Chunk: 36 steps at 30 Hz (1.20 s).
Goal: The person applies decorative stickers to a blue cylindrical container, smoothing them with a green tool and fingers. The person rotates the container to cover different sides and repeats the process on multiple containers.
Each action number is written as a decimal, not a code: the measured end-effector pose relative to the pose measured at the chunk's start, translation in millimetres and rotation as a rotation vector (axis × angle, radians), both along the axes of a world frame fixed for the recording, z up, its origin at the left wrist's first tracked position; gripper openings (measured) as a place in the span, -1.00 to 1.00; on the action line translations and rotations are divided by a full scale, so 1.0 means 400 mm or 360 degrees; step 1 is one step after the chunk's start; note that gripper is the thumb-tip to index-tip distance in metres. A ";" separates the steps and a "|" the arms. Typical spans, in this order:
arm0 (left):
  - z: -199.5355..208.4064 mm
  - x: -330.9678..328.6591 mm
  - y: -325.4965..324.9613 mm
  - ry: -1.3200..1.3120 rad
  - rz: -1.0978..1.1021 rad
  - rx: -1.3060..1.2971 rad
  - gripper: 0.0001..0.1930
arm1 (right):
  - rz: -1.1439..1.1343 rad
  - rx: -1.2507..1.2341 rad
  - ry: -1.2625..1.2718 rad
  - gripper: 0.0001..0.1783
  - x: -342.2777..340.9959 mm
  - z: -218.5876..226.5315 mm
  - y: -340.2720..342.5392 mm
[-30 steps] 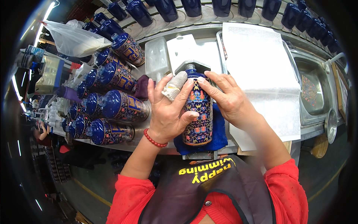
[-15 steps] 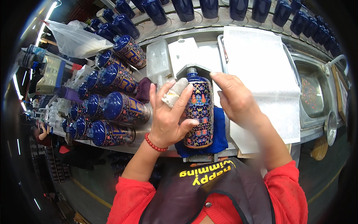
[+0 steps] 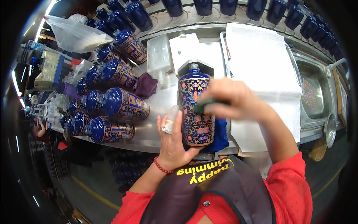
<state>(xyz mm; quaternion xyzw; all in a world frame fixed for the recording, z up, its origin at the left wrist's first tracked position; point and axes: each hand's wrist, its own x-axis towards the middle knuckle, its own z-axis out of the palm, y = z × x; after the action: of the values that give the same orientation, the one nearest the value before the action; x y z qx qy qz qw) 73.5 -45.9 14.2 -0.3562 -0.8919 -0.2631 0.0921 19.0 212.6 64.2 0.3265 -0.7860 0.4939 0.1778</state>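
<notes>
In front of me lies a dark blue bottle (image 3: 197, 123) with a colourful floral pattern, its clear threaded neck pointing away against a notched grey rest (image 3: 182, 70). My left hand (image 3: 172, 147) steadies it, thumb at the base and fingers along the left side. One of those fingers wears a whitish wrapping (image 3: 169, 125). Blurred by motion, my right hand (image 3: 236, 99) grips a small dark green piece (image 3: 203, 105) against the bottle's patterned face; its exact kind is unclear. Under the bottle, a blue cloth (image 3: 221, 136) shows at the right.
Several patterned blue bottles (image 3: 125, 106) lie at the left beside a purple cloth (image 3: 146, 85). A clear plastic box (image 3: 158, 56) sits behind. White sheets (image 3: 261, 74) cover the right side, next to a metal sink (image 3: 313, 93). Plain blue bottles (image 3: 228, 7) line a curved conveyor (image 3: 197, 20) at the back.
My left hand has slid down from the bottle's upper side to its base. My right hand has come down onto the pattern, where the green piece now shows. The conveyor bottles have shifted.
</notes>
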 end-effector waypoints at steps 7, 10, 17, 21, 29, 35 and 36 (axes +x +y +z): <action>-0.044 -0.021 0.006 0.0143 0.0036 0.0104 0.22 | 0.0109 0.0494 0.0539 -0.91 0.050 0.017 -0.036; -0.040 -0.018 0.005 0.0034 0.0017 0.0144 0.25 | 0.0098 -0.0185 -0.0273 -0.83 0.007 -0.016 -0.018; -0.045 -0.017 0.001 0.0037 0.0036 0.0096 0.25 | 0.0238 0.0439 0.0205 -0.77 0.065 0.011 -0.025; -0.059 -0.018 -0.007 0.0020 0.0012 0.0074 0.23 | -0.0809 0.0110 0.0246 -0.80 -0.004 -0.007 -0.014; -0.087 -0.019 -0.016 -0.0157 -0.0032 0.0191 0.28 | -0.0388 -0.0499 -0.0474 -0.76 0.014 -0.030 -0.010; -0.089 -0.026 -0.014 -0.0082 -0.0080 0.0216 0.27 | 0.0355 0.0255 0.0194 -0.77 0.087 0.000 -0.031; -0.088 -0.022 -0.009 -0.0067 -0.0001 0.0156 0.27 | 0.0204 0.0056 -0.0077 -0.79 0.073 -0.011 -0.026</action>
<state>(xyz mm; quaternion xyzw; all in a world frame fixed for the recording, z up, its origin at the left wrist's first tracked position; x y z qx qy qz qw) 64.6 -49.4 -21.2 -0.3460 -0.8795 -0.3140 0.0905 48.3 202.2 59.8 0.3672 -0.7761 0.4983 0.1209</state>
